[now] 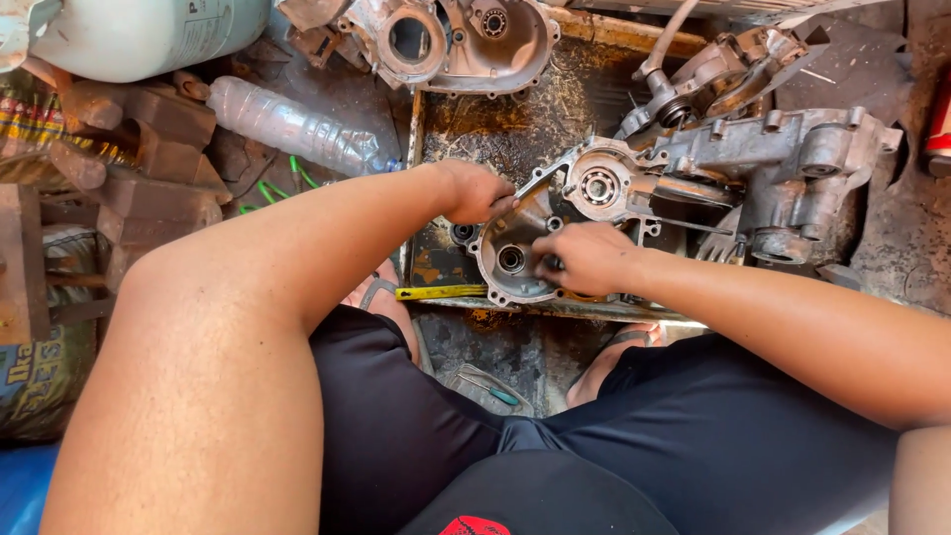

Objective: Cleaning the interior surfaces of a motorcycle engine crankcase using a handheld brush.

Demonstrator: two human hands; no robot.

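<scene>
The right hand (586,256) is pressing down inside the open crankcase half (555,233), fingers curled together on something too hidden to name. The left hand (474,190) is clamping the casing's upper rim, seemingly steadying it. The casing is lying in a rusty, oily metal tray (515,119) on the floor, between the person's sandalled feet. A yellow-handled tool (441,292) is resting at the tray's near edge. A second engine casing (446,40) is crowding the far end, a plastic bottle (297,127) lying left; free room is looking scarce.
</scene>
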